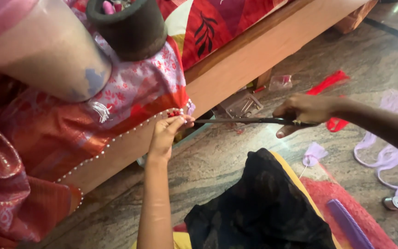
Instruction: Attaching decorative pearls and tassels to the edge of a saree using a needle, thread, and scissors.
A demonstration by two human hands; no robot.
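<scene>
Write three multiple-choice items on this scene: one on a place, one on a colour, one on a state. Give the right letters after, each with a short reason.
1. Where do the scissors' tips point?
A. at the bead-edged fabric by the left hand
B. at the floor tape roll
C. at the dark pot

2. What colour are the ribbon strips on the floor at right?
A. green
B. pale lilac
C. black

3. What is the left hand doing?
A. lying flat on the floor
B. pinching the fabric edge
C. gripping the scissors

Answers: 1 A, the blades run from the right hand to the pinched edge. 2 B, the strips show light purple. 3 B, its fingertips close on the beaded hem.
</scene>
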